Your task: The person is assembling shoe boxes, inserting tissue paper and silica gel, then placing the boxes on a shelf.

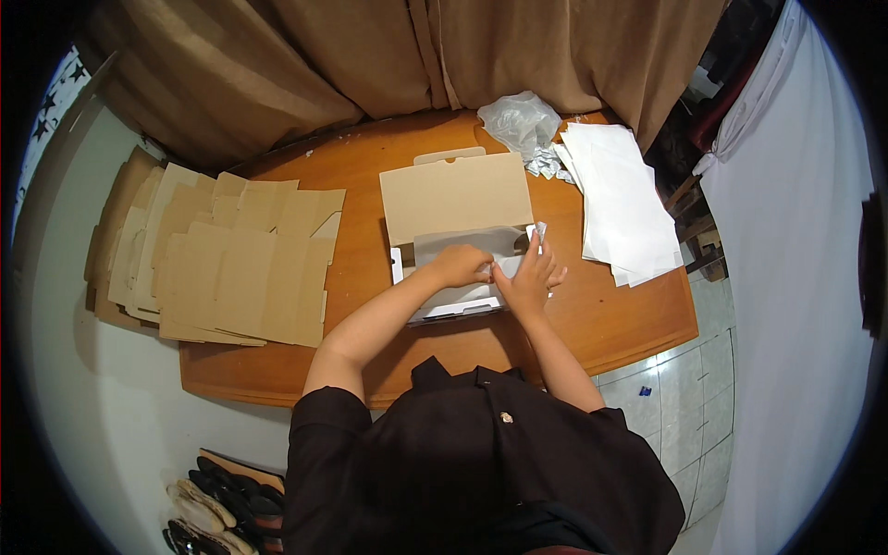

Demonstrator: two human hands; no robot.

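An open cardboard box, brown inside and white outside, lies in the middle of the table with its lid folded back. A sheet of thin whitish paper lines its inside. Over the box, my left hand has its fingers curled together; whatever is between them is hidden. My right hand straddles the box's right side wall, thumb inside and other fingers at the outer side. Both hands nearly touch at thumb and fingertips. By the right index finger, a small white flap sticks up at the box's corner.
Flattened brown cardboard boxes are piled on the table's left. At right lies a stack of white paper sheets. A clear plastic bag with crumpled bits sits at the back, before a brown curtain. Shoes stand lower left.
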